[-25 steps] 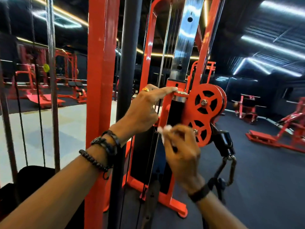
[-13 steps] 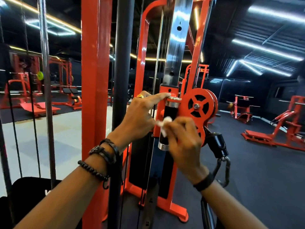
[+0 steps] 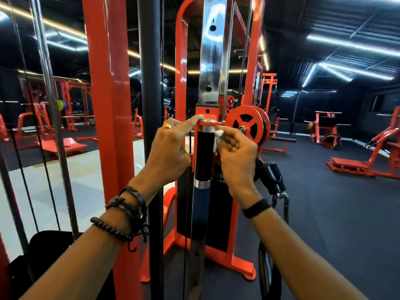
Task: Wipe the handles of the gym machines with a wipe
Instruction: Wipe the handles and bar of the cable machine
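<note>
Now right hand [image 3: 234, 156] pinches crumpled white wipe [image 3: 219, 133] against smooth black cylindrical handle [image 3: 203, 154].

Dim gym, ceiling light strips [image 3: 346, 43] glaring, edges warped.

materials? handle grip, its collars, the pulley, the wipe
Grip: black and smooth with a soft sheen, probably rubber or plastic sleeve.
Collars: bright silver with sharp highlights, looks like polished or chromed metal.
Pulley: glossy orange spoked wheel; painted metal or moulded plastic, can't tell which.
Wipe: white, crumpled, matte, pinched in the right hand; paper or nonwoven fabric.
</note>
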Action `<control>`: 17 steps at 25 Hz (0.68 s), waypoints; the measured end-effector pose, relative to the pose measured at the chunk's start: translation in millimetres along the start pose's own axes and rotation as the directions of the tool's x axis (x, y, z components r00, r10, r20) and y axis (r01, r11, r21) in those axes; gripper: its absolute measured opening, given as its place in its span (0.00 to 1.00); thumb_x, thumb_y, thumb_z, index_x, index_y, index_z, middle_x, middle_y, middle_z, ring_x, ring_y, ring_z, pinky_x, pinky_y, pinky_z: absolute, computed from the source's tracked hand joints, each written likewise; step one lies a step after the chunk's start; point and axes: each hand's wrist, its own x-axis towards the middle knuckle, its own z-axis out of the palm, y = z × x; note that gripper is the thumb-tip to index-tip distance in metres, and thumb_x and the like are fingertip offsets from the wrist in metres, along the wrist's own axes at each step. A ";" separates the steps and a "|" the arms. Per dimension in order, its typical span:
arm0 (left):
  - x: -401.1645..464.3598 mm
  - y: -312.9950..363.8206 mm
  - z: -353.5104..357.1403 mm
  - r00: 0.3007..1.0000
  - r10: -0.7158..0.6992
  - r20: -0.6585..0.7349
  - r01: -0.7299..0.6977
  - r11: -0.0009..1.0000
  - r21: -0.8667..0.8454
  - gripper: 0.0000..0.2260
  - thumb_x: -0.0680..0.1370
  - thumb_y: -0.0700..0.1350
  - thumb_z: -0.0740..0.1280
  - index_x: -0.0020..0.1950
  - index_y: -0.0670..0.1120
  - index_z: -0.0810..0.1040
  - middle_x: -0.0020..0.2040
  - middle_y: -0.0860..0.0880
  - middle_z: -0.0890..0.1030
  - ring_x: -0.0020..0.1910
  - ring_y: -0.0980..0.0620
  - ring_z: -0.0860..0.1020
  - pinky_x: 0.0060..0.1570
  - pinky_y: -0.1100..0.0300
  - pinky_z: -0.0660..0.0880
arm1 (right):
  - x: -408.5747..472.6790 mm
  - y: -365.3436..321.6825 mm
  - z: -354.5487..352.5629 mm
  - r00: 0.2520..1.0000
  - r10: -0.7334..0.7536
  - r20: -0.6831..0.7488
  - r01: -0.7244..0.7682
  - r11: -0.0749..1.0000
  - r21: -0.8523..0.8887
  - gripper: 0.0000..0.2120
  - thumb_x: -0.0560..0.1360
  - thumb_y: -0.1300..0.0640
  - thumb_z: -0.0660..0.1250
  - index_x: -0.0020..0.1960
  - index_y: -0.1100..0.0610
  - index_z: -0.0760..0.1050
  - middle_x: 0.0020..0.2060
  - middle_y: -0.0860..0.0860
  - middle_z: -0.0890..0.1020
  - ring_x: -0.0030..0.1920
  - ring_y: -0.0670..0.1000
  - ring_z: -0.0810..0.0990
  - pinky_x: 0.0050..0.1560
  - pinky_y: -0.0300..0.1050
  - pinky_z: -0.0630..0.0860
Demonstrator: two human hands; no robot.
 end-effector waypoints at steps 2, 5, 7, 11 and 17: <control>-3.1 6.9 1.0 0.998 -0.049 -0.031 0.050 0.998 0.040 0.39 0.63 0.34 0.53 0.76 0.47 0.69 0.48 0.49 0.72 0.53 0.47 0.72 0.55 0.55 0.72 | -11.5 11.9 -5.7 0.998 0.025 0.056 -0.023 0.999 -0.035 0.12 0.75 0.68 0.70 0.55 0.55 0.81 0.47 0.47 0.84 0.48 0.46 0.84 0.51 0.41 0.82; -10.4 28.6 3.4 0.976 -0.140 -0.166 0.152 0.987 0.056 0.37 0.63 0.36 0.54 0.73 0.49 0.74 0.53 0.45 0.79 0.54 0.47 0.73 0.56 0.56 0.72 | -57.2 29.6 -35.4 0.976 0.129 0.176 -0.132 0.991 0.005 0.08 0.74 0.62 0.74 0.45 0.49 0.83 0.39 0.49 0.86 0.41 0.49 0.85 0.45 0.44 0.82; -15.4 55.8 14.9 0.955 -0.123 -0.269 0.147 0.987 0.072 0.33 0.64 0.37 0.57 0.68 0.48 0.78 0.62 0.44 0.81 0.59 0.47 0.73 0.61 0.52 0.71 | -59.6 29.2 -67.5 0.977 0.122 0.172 -0.143 0.983 0.116 0.06 0.74 0.63 0.73 0.45 0.53 0.83 0.40 0.48 0.87 0.43 0.48 0.86 0.46 0.41 0.81; -18.3 134.6 68.1 0.956 0.042 -0.292 -0.025 0.998 0.063 0.26 0.65 0.39 0.63 0.63 0.44 0.79 0.65 0.48 0.79 0.66 0.45 0.72 0.67 0.47 0.67 | -33.1 20.2 -160.7 0.996 0.018 0.091 -0.037 0.976 0.215 0.08 0.74 0.70 0.70 0.49 0.60 0.82 0.43 0.50 0.86 0.46 0.50 0.86 0.49 0.42 0.81; -11.8 242.1 223.7 0.999 0.049 -0.006 -0.049 0.971 -0.234 0.19 0.70 0.41 0.66 0.62 0.46 0.79 0.58 0.52 0.80 0.58 0.51 0.77 0.60 0.58 0.73 | -5.8 58.4 -349.6 0.995 0.097 -0.012 -0.095 0.990 0.103 0.04 0.75 0.71 0.69 0.49 0.66 0.80 0.40 0.60 0.84 0.40 0.52 0.82 0.44 0.55 0.83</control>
